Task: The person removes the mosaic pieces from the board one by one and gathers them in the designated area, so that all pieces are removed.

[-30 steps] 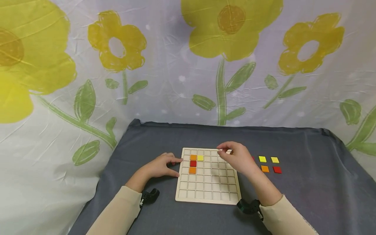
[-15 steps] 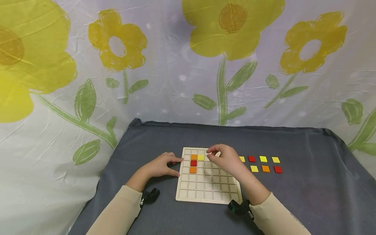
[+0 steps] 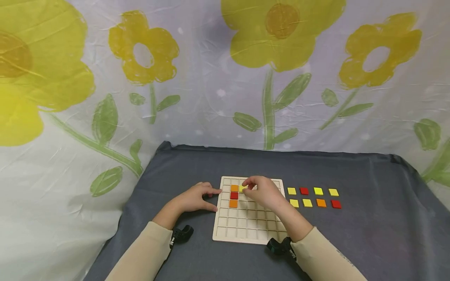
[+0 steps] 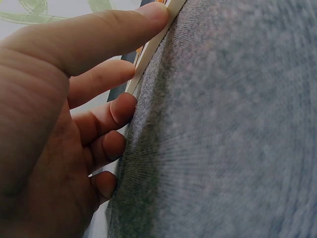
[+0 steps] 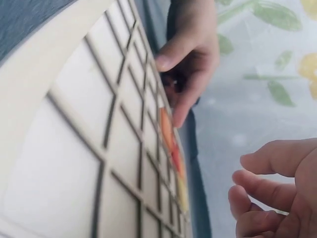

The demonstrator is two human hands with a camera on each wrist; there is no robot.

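Observation:
A square wooden grid board lies on the grey cloth. Its upper left cells hold an orange tile, a red tile and another orange tile in a column. Beside the top one sits a yellow tile, partly hidden by my right fingers. My right hand hovers there, thumb and fingers loosely bent; in the right wrist view nothing shows between its fingertips. My left hand touches the board's left edge with thumb and index finger, the other fingers loosely bent in the left wrist view.
To the board's right, two rows of loose tiles lie on the cloth: several yellow ones, red ones and an orange one. Behind the table hangs a white curtain printed with yellow flowers.
My right hand has moved left across the board to the yellow tile, uncovering the loose tiles on the right. The left hand stays at the board's edge.

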